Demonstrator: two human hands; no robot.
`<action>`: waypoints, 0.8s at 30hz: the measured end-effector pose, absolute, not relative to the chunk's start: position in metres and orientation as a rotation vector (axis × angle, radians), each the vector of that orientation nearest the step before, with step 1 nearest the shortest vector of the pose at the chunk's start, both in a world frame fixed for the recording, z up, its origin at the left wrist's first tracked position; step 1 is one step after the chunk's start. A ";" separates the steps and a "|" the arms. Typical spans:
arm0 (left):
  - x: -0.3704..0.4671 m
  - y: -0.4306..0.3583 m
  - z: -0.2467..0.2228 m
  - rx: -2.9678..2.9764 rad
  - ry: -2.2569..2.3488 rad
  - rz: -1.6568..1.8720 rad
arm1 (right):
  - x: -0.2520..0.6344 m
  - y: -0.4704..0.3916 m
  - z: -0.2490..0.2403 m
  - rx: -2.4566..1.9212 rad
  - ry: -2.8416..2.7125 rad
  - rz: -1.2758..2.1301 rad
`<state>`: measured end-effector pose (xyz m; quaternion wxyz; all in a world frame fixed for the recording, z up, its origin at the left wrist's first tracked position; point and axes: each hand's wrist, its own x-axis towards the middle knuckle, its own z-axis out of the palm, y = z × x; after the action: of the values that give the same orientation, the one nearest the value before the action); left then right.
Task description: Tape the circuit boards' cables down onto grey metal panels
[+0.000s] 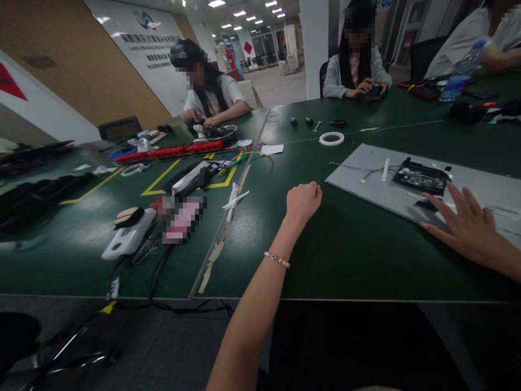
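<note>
Making a loose fist, the left hand (304,202) is over the green bench (358,255), between its near edge and its far side; I cannot tell if the curled fingers hold anything. Next comes the grey sheet (352,169), lying flat. A thin wire (372,171) pokes out past its short left edge and runs toward the open black case (422,176). The case sits on the sheet, between its far and near edges. It is longest from left to right, about in line with the sheet's long edges, and its wire end points to that short left edge. Last is the right hand (464,220), over the sheet's near edge, fingers spread wide, gripping nothing I can see. It seems best to hold the case by its sides, press softly, and not tug the wire.
</note>
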<state>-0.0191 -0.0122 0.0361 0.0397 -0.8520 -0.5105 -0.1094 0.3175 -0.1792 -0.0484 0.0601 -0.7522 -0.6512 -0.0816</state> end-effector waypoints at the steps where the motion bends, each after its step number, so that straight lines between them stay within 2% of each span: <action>1: -0.019 -0.012 0.036 -2.616 -1.569 -0.330 | 0.320 -0.176 -0.050 -2.316 -1.925 -0.235; 10: -0.014 -0.018 0.028 -2.775 -1.542 -0.270 | 0.353 -0.148 -0.053 -2.469 -1.491 -0.019; 15: -0.014 -0.015 0.021 -2.789 -1.515 -0.269 | 0.403 -0.119 -0.060 -2.646 -1.230 0.340; 22: -0.014 -0.014 0.019 -2.796 -1.521 -0.278 | 0.448 -0.098 -0.077 -2.753 -0.950 0.437; 24: -0.014 -0.015 0.020 -2.808 -1.540 -0.296 | 0.452 -0.102 -0.085 -2.715 -0.958 0.314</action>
<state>-0.0138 -0.0146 0.0198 -0.0373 -0.8725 -0.4784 -0.0920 0.4519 -0.1020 -0.0848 0.1226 -0.9304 -0.3283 0.1077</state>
